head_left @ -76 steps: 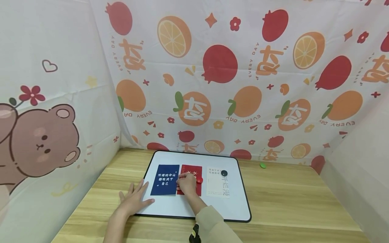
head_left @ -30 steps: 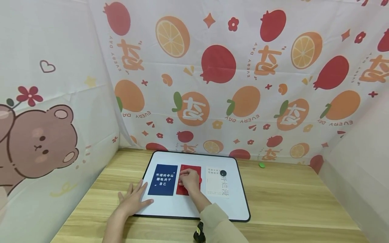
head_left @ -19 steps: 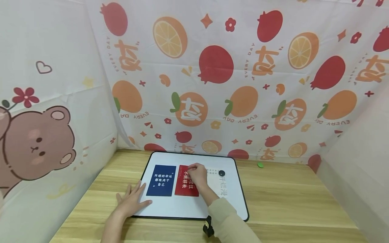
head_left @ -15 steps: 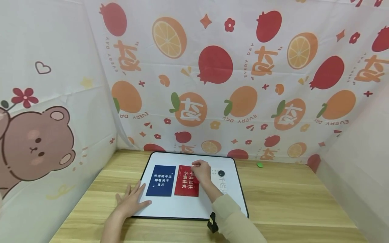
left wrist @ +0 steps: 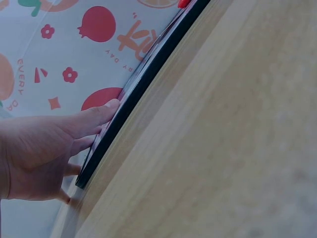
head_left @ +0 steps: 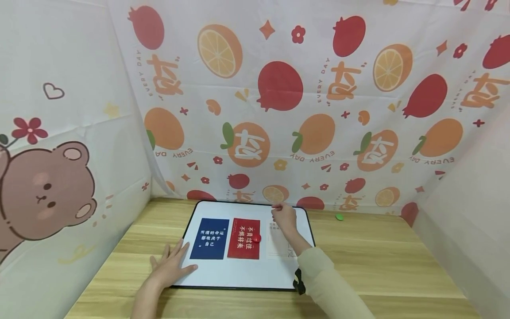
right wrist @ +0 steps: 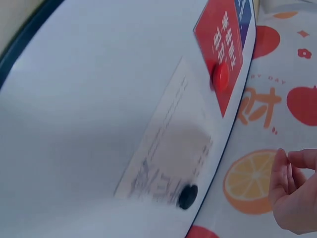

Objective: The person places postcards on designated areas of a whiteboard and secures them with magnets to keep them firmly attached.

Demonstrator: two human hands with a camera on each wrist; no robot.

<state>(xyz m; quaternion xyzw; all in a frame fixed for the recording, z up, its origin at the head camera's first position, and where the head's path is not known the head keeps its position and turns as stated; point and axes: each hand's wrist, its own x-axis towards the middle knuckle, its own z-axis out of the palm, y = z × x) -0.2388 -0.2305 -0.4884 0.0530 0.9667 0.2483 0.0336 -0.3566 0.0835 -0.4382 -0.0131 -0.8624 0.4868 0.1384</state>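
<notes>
A white magnetic whiteboard (head_left: 231, 274) with a dark rim lies on the table. My left hand (head_left: 169, 266) rests on its left edge, fingers spread, some reaching beyond the rim. On the board lie a blue card (head_left: 199, 252), a red card (head_left: 235, 250) and a white card (head_left: 275, 246), all with printed characters. A red magnet (head_left: 256, 238) sits on the red card's right side. My right hand (head_left: 286, 218) is above the white card near the board's far edge. Its fingers bend loosely toward the thumb, with nothing seen between them. A black magnet (right wrist: 188, 197) sits on the white card, hidden by this hand in the head view.
A green magnet (head_left: 339, 217) lies on the wooden table (head_left: 378, 261) to the right of the board, close to the back. Fruit-printed cloth (head_left: 311, 88) hangs behind the table. At the left hangs a white cloth with a bear (head_left: 48, 190).
My right hand has left the red card and moved right and away, over the white card. The red card and its magnet are now uncovered. My left hand stays at the board's left edge.
</notes>
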